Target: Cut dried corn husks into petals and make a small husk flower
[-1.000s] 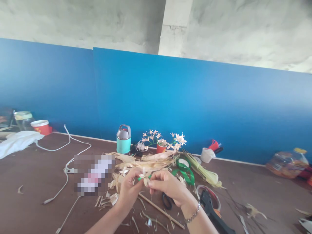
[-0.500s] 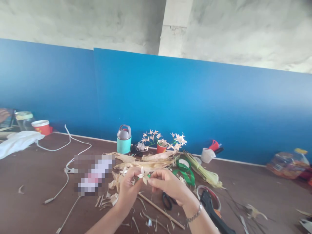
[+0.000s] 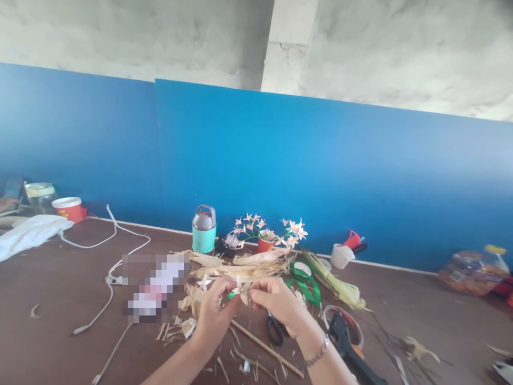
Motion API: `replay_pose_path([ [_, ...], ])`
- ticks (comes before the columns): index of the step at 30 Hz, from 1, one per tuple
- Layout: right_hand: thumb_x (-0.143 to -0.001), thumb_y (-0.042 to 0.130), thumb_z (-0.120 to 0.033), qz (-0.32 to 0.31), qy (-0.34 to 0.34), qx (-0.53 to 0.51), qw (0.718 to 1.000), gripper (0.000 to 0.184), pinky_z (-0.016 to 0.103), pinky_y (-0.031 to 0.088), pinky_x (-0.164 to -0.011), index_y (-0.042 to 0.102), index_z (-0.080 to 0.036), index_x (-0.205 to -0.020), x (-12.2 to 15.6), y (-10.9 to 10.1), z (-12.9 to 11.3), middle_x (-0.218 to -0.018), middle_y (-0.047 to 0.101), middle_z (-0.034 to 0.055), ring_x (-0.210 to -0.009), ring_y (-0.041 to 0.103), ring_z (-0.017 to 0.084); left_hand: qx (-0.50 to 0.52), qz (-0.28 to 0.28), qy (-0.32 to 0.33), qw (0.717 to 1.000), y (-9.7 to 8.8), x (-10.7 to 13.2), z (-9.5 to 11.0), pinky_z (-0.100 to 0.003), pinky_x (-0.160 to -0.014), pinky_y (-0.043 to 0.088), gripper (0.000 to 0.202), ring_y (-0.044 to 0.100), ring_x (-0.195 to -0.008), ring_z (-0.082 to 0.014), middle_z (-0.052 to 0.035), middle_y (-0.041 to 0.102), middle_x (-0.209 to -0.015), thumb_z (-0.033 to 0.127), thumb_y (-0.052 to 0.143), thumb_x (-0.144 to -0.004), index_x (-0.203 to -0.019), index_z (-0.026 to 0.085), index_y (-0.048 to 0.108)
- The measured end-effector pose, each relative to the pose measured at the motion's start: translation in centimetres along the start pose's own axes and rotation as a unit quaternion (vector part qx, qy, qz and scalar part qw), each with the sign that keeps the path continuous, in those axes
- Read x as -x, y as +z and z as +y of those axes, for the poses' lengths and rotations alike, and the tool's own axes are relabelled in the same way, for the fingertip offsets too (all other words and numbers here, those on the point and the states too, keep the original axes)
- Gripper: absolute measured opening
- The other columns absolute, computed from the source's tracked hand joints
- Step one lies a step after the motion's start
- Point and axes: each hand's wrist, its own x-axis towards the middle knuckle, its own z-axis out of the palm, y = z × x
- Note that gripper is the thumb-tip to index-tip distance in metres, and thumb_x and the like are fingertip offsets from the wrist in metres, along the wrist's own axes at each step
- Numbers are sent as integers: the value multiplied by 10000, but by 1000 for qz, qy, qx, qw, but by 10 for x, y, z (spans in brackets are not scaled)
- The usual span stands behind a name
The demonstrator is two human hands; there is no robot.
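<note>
Both hands meet low in the middle of the head view, over a brown table point(image 3: 60, 299). My left hand point(image 3: 212, 315) and my right hand point(image 3: 276, 302) pinch a small pale husk flower point(image 3: 241, 291) with a green stem between their fingertips. A bracelet circles my right wrist. Dried corn husks point(image 3: 244, 267) lie just beyond the hands. A thin wooden stick point(image 3: 266, 347) and husk scraps lie under them. Black-handled scissors point(image 3: 274, 330) rest below my right hand.
A teal flask point(image 3: 203, 230), a red pot of husk flowers point(image 3: 266, 235), green ribbon point(image 3: 304, 280) and a bundle of green stems point(image 3: 332, 280) stand behind. A black glue gun point(image 3: 350, 350) lies right. White cables point(image 3: 108, 267), white cloth and a red cup point(image 3: 68, 208) are left.
My hands have turned the small flower a little between the fingertips; the right hand has shifted slightly up and right. Nothing else on the table has moved.
</note>
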Motion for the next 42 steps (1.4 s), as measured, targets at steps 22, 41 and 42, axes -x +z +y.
replay_pose_path([
  [22,-708,564,-275,-6,8,38,999,207,228,334,-524,592,-156,-541,3,-11,-4,-489,560,-22,-488,440,96,-19,-31,39,999,0,-2,0,-274,-668,430,99,532,-681,-171,-8,591,-671,155,561,-705,-616,199,553],
  [41,-637,577,-252,-46,77,-98,991,144,200,307,-455,630,-148,-554,-3,7,3,-438,577,-17,-428,458,75,-43,37,95,994,-1,-1,-4,-259,-647,424,175,553,-690,-156,5,591,-693,63,497,-712,-600,198,492],
  [42,-634,577,-250,-44,78,-102,991,139,200,304,-455,628,-150,-552,-4,8,4,-440,579,-17,-432,463,78,-45,41,96,993,-1,-1,-4,-258,-646,425,174,553,-687,-156,6,590,-689,68,501,-715,-599,198,493],
])
